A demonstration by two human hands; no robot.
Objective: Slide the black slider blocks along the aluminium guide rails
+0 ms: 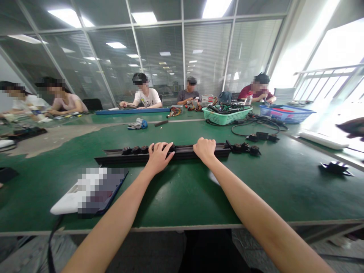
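Observation:
A long black channel rail (pixel 193 154) lies across the table in front of me. Several small black socket-like modules (pixel 136 150) sit in its left part. My left hand (pixel 159 156) rests over the rail, its thumb and fingers curved around a black module (pixel 172 148) whose details are mostly covered. Farther right, my right hand (pixel 205 150) is closed on the rail, with its fingertips hidden. Just beyond the rail's right end lie more black modules (pixel 241 148).
A phone (pixel 113 189) and a white device (pixel 66 199) lie front left. Behind are grey-blue gloves (pixel 138 124), a green basket (pixel 224 116) of cables, a blue basket (pixel 287 113) and black cable (pixel 250 125). A black part (pixel 337 168) lies right. Several people sit opposite.

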